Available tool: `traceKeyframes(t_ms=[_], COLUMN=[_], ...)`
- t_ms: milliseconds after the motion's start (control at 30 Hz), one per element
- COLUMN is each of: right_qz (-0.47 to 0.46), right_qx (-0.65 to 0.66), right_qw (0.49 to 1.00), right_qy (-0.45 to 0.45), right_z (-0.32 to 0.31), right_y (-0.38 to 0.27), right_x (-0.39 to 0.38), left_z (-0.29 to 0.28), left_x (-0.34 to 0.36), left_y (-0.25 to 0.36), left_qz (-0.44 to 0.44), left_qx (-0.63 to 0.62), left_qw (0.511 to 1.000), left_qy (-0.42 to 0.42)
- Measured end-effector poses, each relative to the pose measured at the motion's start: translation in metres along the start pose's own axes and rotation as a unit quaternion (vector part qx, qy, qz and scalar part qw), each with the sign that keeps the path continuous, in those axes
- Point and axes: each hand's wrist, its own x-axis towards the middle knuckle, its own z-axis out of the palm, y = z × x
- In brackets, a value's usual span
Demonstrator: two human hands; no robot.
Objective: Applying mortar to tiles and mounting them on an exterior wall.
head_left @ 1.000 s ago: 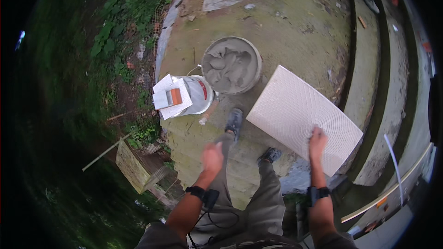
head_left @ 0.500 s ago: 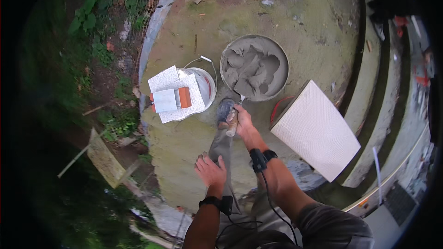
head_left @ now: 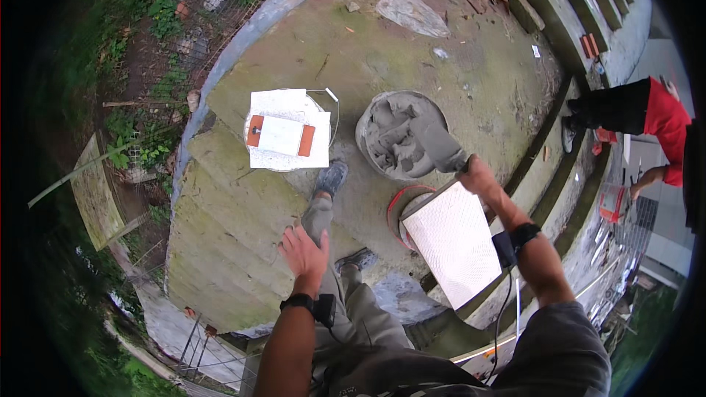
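- Grey mortar (head_left: pixel 390 129) sits in lumps and hollows inside a round bucket (head_left: pixel 362 145), which I see on the mossy concrete landing (head_left: pixel 235 228), nearer its stepped right edge than its pale curved left edge.
- I have the right hand (head_left: pixel 479 178) wrapped around the handle end of a trowel (head_left: pixel 439 145); its smeared blade crosses the bucket's right rim, and I cannot tell whether it touches the mortar.
- My left hand (head_left: pixel 304 251) is empty, fingers spread, above the trouser leg.
- Below the right hand I see a textured white tile (head_left: pixel 456 242), tilted on the landing's right side; a red hoop (head_left: pixel 390 215) shows past its upper left edge.
- Toward the landing's left edge, white slabs (head_left: pixel 268 103) lie over a wire-handled pail, topped by an orange-ended block (head_left: pixel 281 134).
- Beyond the right-hand steps I see a co-worker in a red top (head_left: pixel 665 129), bending.
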Motion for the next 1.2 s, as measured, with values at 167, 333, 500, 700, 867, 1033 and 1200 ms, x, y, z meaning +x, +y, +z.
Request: traceKeyframes(t_ms=[167,333,500,700,867,1033,1200], right_qz=[-0.012,0.091,-0.01,-0.174,-0.233,-0.222,-0.216], right_qx=[-0.173,-0.215,-0.33,-0.513,-0.533,-0.552,-0.417], right_qw=[0.985,0.97,0.942,0.833,0.806,0.792,0.88], right_qy=[0.018,-0.072,0.055,0.112,0.109,0.136,0.07], right_z=[-0.028,-0.021,0.002,0.048,0.104,0.105,0.044], right_y=[-0.042,-0.075,-0.128,-0.205,-0.178,-0.126,-0.098], right_x=[0.039,0.104,0.143,0.11,0.06,0.034,0.023], left_z=[0.0,0.008,0.009,0.021,0.028,0.029,0.027], left_x=[0.006,0.015,0.02,0.014,0.004,-0.002,0.0], left_y=[0.006,0.008,0.004,0.006,0.004,0.016,0.018], left_qz=[-0.053,-0.059,-0.06,-0.045,-0.046,-0.035,-0.045], left_qx=[0.016,0.007,0.006,-0.004,0.012,0.006,0.014], left_qw=[0.996,0.996,0.997,0.999,0.999,0.999,0.999], left_qy=[-0.071,-0.064,-0.054,-0.03,-0.017,-0.009,-0.002])
